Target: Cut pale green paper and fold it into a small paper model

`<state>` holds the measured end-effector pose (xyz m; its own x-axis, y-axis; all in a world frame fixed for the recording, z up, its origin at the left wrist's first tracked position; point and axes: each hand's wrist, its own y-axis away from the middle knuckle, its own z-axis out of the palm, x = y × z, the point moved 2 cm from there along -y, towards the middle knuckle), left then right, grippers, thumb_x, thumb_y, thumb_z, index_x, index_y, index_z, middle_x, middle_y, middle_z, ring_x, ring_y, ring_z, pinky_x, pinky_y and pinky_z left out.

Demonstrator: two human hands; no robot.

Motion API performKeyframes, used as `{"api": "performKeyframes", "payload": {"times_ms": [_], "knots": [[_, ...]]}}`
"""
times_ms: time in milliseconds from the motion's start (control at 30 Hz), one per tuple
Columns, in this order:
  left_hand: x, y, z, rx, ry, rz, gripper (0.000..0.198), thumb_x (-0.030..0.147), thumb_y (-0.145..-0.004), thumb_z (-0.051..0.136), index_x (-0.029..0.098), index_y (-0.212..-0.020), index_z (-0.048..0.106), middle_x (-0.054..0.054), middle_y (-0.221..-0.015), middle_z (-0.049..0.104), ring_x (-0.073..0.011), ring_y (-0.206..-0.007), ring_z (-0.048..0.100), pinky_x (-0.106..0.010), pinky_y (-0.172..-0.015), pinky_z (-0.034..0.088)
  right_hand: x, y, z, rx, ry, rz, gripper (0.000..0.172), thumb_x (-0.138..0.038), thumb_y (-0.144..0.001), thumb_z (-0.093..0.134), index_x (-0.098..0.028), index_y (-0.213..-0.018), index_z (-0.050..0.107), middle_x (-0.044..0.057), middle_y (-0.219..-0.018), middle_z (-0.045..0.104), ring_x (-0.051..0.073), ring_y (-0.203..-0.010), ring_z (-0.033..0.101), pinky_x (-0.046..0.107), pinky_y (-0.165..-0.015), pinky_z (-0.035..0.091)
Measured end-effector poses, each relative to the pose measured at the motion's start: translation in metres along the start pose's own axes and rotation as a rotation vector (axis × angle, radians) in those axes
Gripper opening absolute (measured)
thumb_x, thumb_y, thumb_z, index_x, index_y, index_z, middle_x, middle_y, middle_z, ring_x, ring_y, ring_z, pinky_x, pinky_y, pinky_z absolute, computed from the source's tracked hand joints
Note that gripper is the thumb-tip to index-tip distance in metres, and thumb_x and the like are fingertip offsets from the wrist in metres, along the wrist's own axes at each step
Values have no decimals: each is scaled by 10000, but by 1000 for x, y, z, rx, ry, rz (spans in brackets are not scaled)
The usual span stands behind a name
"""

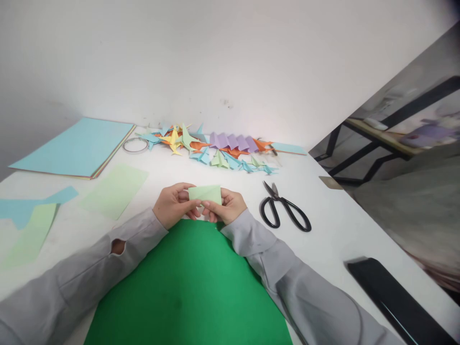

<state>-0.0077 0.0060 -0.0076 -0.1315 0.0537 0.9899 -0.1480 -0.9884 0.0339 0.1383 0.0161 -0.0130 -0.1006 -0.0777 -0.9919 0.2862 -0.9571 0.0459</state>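
Both hands are on a small folded piece of pale green paper (204,193), held up just above the far edge of a big dark green sheet (190,287) that's lying on the white table (345,225). The left hand (174,205) has its fingers curled round the left end, thumb on top, and the right hand (226,206) pinches the right end, so the paper is gripped between the two. Both arms are in grey sleeves. Just right of the hands sits a pair of black scissors (283,211), blades pointing away. Along the far wall there's a messy row of folded paper shapes (215,148) in orange, purple, blue and yellow. A roll of clear tape (135,145) lies at its left end, next to a stack of coloured paper (77,147) with light blue on top. Loose pale green and blue offcuts (36,215) are scattered on the left side, and a black flat thing (395,302) pokes in at the near right, can't tell what it is.
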Motion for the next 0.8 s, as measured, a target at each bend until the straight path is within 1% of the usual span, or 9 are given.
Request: {"api": "performKeyframes", "payload": {"times_ms": [167, 267, 367, 433, 500, 567, 700, 800], "knots": [[2, 1, 0, -6, 12, -23, 457, 361, -553, 766, 127, -857, 516, 4, -500, 632, -158, -391, 598, -233, -361, 502, 0, 0, 0, -7, -10, 8, 317, -404, -570, 748, -152, -678, 588, -24, -475, 619, 75, -322, 488, 177, -315, 368], [4, 0, 0, 15, 25, -14, 451, 353, -585, 744, 125, -892, 505, 10, -506, 624, -158, -414, 608, -243, -393, 521, 2, -1, 0, -11, -50, -4, 300, -421, -619, 714, -155, -702, 603, -10, -503, 635, 82, -329, 504, 180, -313, 368], [6, -1, -2, 124, 49, 16, 449, 329, -598, 732, 132, -923, 492, 19, -587, 616, -150, -456, 620, -258, -417, 537, 3, -3, -2, 6, -87, -68, 288, -427, -647, 695, -156, -701, 616, 10, -542, 652, 88, -356, 524, 190, -339, 393], [6, -1, -3, 203, 54, 57, 421, 310, -589, 736, 138, -895, 503, 26, -666, 595, -125, -451, 606, -252, -393, 528, 4, -5, -3, 25, -75, -98, 289, -435, -665, 681, -151, -688, 637, 8, -506, 633, 86, -362, 522, 192, -355, 404], [6, -1, -5, 252, 44, 99, 365, 302, -591, 734, 139, -845, 528, 30, -696, 572, -101, -426, 582, -243, -365, 510, 5, -6, -4, 42, -47, -111, 300, -441, -680, 667, -142, -691, 662, 3, -456, 603, 85, -357, 511, 195, -357, 407], [5, -1, -6, 256, 25, 111, 307, 305, -608, 723, 136, -799, 553, 34, -627, 569, -100, -404, 567, -242, -362, 503, 6, -6, -5, 57, -27, -116, 303, -439, -678, 669, -137, -706, 676, 5, -451, 599, 89, -358, 509, 203, -359, 419], [3, -1, -7, 238, -15, 109, 243, 313, -635, 706, 137, -745, 581, 37, -412, 545, -117, -354, 537, -242, -371, 492, 6, -6, -5, 77, -9, -133, 288, -425, -668, 678, -140, -709, 683, 28, -545, 643, 94, -390, 530, 224, -383, 457], [3, -1, -7, 227, -30, 131, 232, 296, -614, 727, 140, -722, 595, 28, -409, 564, -113, -355, 531, -228, -365, 477, 7, -5, -5, 80, -18, -169, 257, -397, -667, 683, -147, -727, 691, 44, -655, 672, 93, -431, 549, 225, -393, 470]]}}
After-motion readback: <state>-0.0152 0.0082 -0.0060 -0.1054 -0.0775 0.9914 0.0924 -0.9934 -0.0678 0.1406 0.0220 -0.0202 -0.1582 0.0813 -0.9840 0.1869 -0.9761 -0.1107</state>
